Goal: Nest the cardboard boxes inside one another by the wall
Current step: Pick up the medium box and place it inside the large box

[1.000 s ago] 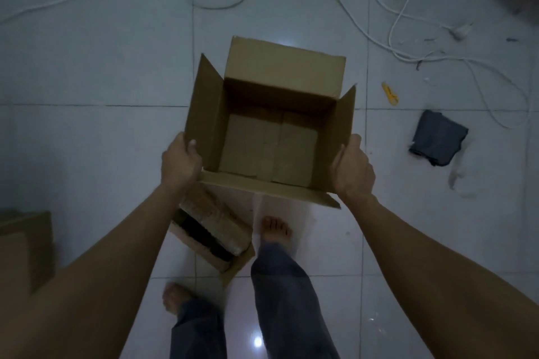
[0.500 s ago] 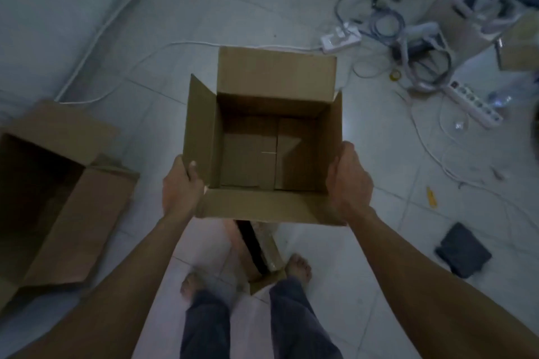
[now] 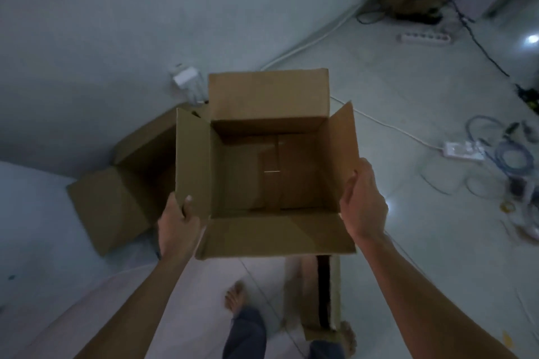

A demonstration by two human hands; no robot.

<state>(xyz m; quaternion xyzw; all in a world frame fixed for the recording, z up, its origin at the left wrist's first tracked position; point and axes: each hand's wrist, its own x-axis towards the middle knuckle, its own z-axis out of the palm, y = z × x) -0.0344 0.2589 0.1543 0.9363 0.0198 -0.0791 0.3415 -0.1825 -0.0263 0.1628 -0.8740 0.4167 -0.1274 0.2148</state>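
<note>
1. Head view looks down at an open cardboard box (image 3: 271, 172) held in mid-frame, above the tiled floor (image 3: 393, 90), its four flaps spread outward and its inside bare.
2. I see the left hand (image 3: 179, 226) grasping the box at its left side, thumb pressed on the inner face of the left flap, fingers hidden behind the cardboard.
3. I see the right hand (image 3: 363, 204) gripping the right side, palm flat against the outer wall just under the right flap, fingertips curled over the edge.
4. A larger cardboard box (image 3: 122, 186) sits on the floor at centre left of the frame, against the pale wall (image 3: 145, 23), open with its flaps out; the held box partly covers its right side.
5. A third box (image 3: 320, 297) lies on the floor at lower centre, below the held one, next to the person's bare feet (image 3: 234, 297) and dark trouser legs.
6. A white adapter (image 3: 186, 80) is near the wall just above the larger box, with a white cable running along the wall base toward the upper right.
7. White power strips (image 3: 463, 150) and tangled blue cables (image 3: 513, 154) lie at the right edge of the frame, well apart from the boxes.
8. A round dark object stands at the upper right; I cannot tell what it is.
</note>
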